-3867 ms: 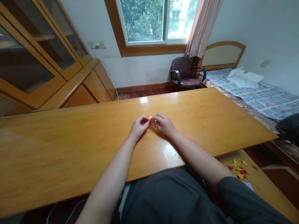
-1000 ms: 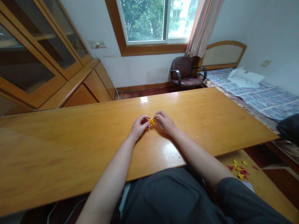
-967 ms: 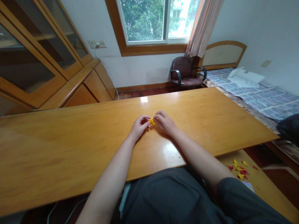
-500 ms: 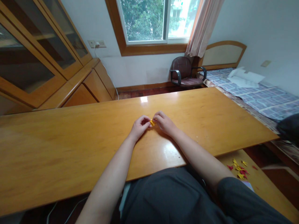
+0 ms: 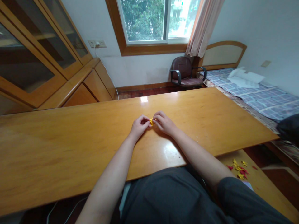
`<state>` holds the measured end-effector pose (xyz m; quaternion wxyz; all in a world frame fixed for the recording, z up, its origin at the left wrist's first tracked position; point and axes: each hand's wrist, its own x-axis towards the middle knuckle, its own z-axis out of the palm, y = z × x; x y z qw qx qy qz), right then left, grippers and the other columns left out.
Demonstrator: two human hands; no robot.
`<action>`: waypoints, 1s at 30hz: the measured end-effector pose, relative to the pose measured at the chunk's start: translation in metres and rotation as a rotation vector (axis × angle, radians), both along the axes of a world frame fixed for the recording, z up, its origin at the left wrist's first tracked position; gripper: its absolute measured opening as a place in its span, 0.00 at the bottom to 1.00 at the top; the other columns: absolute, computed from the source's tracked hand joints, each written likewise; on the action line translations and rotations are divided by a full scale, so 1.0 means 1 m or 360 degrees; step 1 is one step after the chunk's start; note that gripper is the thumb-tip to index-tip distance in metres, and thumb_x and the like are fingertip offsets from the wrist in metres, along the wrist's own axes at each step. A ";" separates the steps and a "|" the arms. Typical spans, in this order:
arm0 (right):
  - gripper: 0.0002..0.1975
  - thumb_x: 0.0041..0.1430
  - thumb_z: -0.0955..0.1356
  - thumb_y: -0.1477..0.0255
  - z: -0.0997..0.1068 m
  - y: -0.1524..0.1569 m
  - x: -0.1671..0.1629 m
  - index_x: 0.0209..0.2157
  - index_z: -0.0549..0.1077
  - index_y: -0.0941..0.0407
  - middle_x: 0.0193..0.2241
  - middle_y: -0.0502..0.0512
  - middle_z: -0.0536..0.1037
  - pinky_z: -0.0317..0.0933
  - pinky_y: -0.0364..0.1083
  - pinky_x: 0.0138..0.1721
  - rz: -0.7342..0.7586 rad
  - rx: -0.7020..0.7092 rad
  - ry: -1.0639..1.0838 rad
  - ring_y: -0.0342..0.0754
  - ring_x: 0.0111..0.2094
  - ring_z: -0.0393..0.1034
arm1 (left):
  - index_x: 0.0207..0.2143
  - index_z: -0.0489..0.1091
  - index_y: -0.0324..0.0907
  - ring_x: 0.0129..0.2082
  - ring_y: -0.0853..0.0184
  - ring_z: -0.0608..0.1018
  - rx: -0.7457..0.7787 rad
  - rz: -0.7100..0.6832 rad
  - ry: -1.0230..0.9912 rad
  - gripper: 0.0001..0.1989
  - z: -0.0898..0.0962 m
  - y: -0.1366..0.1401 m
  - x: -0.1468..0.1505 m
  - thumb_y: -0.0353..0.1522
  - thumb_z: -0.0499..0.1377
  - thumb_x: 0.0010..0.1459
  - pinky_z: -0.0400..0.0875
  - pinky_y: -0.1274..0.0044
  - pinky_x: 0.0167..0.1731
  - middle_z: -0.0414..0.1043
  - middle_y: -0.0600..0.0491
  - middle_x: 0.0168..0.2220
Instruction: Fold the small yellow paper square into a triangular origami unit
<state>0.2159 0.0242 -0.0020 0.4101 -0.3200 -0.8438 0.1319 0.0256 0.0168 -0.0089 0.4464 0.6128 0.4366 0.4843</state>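
A small folded piece of yellow paper (image 5: pixel 151 122) is held between my two hands, just above the wooden table (image 5: pixel 70 149). My left hand (image 5: pixel 140 126) pinches its left side between thumb and fingers. From the right, my right hand (image 5: pixel 164 122) grips the other side with bent fingertips. The fingers cover much of the paper, so its full shape is hidden. Several yellow and red folded paper figures (image 5: pixel 239 168) lie on a lower wooden surface to the right, by my right elbow.
A bluish-white sheet (image 5: pixel 248 185) shows beside the paper figures. Beyond the table are a dark red armchair (image 5: pixel 184 73) and a bed with a checked cover (image 5: pixel 263 96). A glass-door cabinet (image 5: pixel 79 90) stands at the left.
My right fingers have shifted slightly on the yellow paper, and a little more of it shows between the hands. My left hand stays nearly still.
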 end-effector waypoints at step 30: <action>0.06 0.62 0.66 0.68 0.006 -0.004 -0.002 0.35 0.71 0.55 0.36 0.55 0.71 0.63 0.44 0.38 -0.0128 -0.0007 -0.0015 0.45 0.36 0.67 | 0.32 0.73 0.42 0.32 0.67 0.78 0.0442 0.0021 0.0579 0.04 0.002 -0.001 -0.002 0.32 0.59 0.57 0.73 0.76 0.36 0.77 0.52 0.31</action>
